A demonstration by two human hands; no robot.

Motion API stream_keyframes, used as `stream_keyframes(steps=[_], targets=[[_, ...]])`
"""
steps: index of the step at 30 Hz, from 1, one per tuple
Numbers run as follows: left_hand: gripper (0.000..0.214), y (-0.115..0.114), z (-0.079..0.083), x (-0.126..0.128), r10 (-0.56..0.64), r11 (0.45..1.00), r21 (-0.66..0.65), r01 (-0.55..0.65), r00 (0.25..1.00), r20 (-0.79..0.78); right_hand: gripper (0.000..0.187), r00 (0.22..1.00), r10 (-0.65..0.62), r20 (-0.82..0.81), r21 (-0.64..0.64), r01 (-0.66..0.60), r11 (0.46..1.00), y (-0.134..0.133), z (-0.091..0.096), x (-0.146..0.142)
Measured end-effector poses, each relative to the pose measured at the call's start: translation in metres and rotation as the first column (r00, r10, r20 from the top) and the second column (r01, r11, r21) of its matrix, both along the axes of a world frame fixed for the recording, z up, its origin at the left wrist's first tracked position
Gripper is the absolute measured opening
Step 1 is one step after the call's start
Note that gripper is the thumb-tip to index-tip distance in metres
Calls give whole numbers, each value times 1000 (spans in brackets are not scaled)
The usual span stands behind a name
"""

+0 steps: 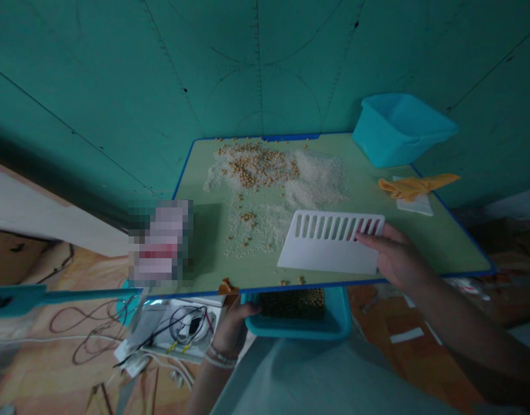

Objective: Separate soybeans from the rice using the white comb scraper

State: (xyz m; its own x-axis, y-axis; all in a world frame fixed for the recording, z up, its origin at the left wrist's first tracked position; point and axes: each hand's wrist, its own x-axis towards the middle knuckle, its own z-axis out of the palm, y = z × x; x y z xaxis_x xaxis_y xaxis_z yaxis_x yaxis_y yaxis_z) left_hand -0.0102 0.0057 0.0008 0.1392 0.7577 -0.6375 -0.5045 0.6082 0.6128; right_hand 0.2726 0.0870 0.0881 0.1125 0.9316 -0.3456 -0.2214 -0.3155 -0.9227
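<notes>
My right hand grips the right end of a white slotted scraper that rests on a pale green board with a blue rim. A mix of white grains and yellow beans lies spread over the board's far and middle part, with a few beans at the front edge. My left hand holds a blue tray under the board's front edge; that tray contains yellow beans.
An empty blue tub sits at the board's far right corner. An orange cloth lies on white paper at the right edge. A blurred-out item sits at the front left. Cables and a white box lie below left.
</notes>
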Motion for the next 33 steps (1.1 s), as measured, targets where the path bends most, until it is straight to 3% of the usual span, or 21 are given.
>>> stream_keyframes(steps=[10,18,24,33], targets=[[38,-4,-3,-3,3,1000,-13,-3,1000,-13,27,999,31,21,3,-31,1000,-3,-1,15],[39,-2,-5,-2,-10,1000,0,10,1000,-7,26,996,45,79,-48,-41,998,-17,-2,5],[40,-1,-3,0,-5,1000,9,4,1000,9,32,971,158,180,-87,-144,986,-28,-2,-1],[37,-2,-4,-1,-2,1000,10,2,1000,-4,29,986,117,118,18,-120,993,-31,1,-12]])
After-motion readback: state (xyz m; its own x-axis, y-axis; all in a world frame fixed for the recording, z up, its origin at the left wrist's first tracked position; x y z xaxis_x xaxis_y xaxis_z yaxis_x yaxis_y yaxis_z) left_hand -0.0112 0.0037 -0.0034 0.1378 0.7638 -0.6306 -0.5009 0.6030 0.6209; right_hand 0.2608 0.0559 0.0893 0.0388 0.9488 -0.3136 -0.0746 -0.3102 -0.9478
